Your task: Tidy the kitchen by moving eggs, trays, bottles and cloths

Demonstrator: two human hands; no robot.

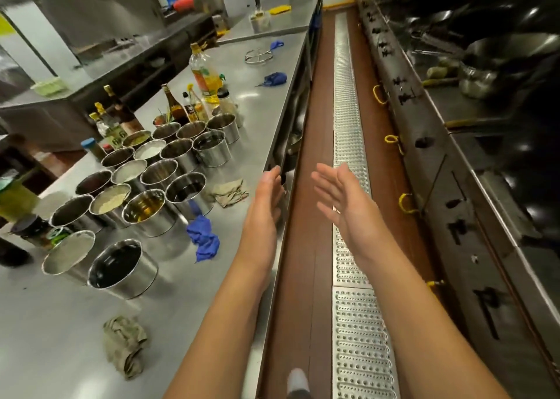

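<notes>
Leftmost, steel pots (145,186) crowd the desk (60,338), bottles (203,76) behind them, a grey cloth (124,344) near the front and a blue cloth (203,238) beside the pots. Both hands hold nothing: the left hand (268,198) at the desk's edge, the right hand (342,198) over the aisle, fingers straight and spread. Probably between steps; next would be reaching left for a cloth.

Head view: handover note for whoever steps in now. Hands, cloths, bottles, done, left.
Left hand: open, empty, at the counter edge.
Right hand: open, empty, over the aisle.
Cloths on the counter: blue cloth, far blue cloth, beige cloth, crumpled grey cloth.
Bottles stand behind the steel pots.
Done: cannot tell.
Left: cloths and bottles; no eggs or trays visible.
</notes>
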